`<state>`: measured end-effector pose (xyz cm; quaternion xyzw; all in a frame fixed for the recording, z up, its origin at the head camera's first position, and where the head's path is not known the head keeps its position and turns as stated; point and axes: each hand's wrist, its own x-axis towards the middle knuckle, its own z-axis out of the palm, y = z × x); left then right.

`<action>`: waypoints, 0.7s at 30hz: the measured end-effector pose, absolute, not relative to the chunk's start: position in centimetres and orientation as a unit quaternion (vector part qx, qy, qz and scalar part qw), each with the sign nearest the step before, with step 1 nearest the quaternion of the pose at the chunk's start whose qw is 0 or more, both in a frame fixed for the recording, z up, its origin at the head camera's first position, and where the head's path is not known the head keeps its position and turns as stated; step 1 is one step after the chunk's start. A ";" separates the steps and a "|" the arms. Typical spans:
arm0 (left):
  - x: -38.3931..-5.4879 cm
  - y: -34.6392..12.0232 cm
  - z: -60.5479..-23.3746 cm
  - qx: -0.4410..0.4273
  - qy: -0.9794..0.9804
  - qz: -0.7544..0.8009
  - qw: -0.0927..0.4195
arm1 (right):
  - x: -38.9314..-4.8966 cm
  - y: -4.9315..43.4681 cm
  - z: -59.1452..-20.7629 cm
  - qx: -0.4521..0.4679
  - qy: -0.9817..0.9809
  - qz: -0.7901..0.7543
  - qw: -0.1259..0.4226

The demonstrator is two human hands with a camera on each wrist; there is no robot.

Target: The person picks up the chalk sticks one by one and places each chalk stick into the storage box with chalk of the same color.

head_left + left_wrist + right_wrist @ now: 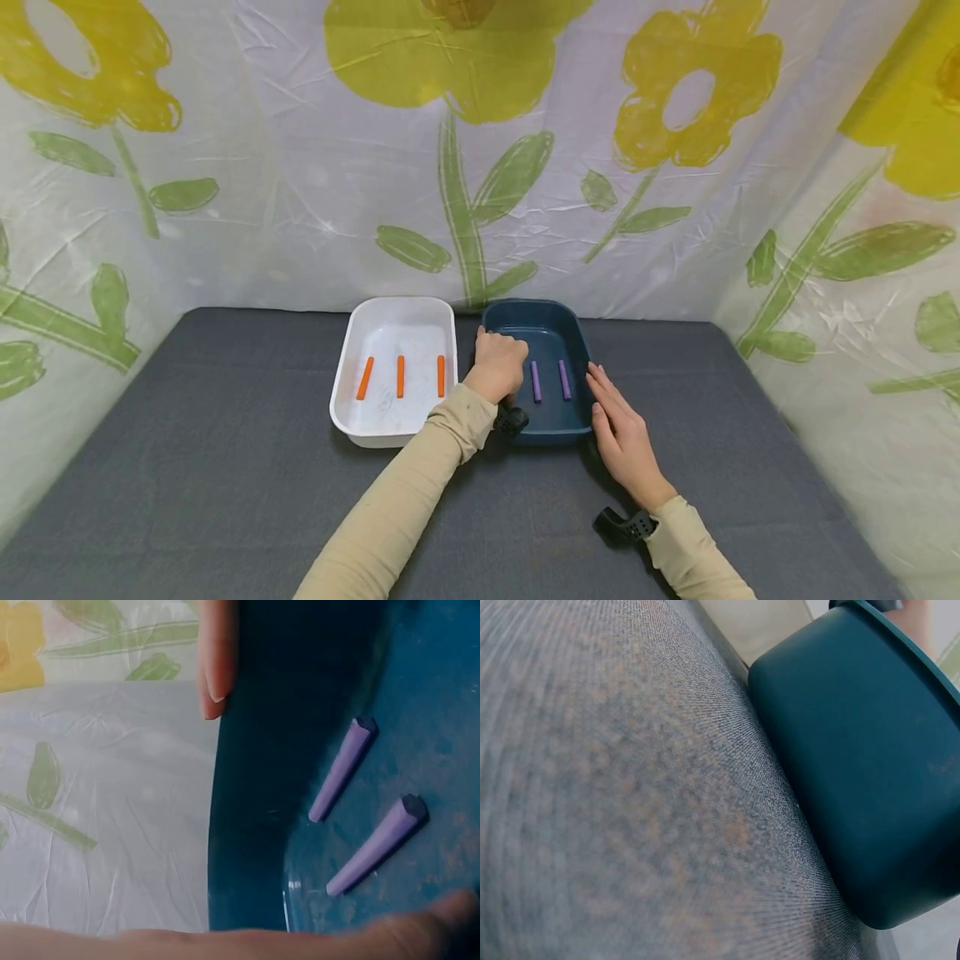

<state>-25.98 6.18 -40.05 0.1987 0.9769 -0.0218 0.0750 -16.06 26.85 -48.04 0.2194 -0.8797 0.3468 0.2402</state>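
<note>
In the head view my left hand (498,367) reaches over the left side of a dark blue tray (551,421), its fingers bent down. I cannot tell whether something is between its fingertips. Two purple sticks (536,382) lie side by side on the tray's floor, right of this hand. Close up in the left wrist view, the purple sticks (377,845) show as slim rods with dark ends; part of the left hand (300,941) crosses the bottom edge. My right hand (624,437) rests with straight fingers against the tray's right wall.
Left of the blue tray stands a white tray (382,423) with three orange sticks (401,377) spaced apart. Both trays are on a dark grey cloth (225,433), near its far edge. Behind hangs a white curtain (300,167) printed with yellow flowers.
</note>
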 end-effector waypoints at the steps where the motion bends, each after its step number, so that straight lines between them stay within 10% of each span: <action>1: -26.0 6.1 -39.9 0.196 0.977 -0.011 0.081 | -16.1 26.8 -48.0 0.219 -0.880 0.347 0.240; 21: -25.1 3.0 -38.4 0.237 0.927 0.260 0.130 | -16.4 27.3 -48.6 0.223 -0.878 0.347 0.245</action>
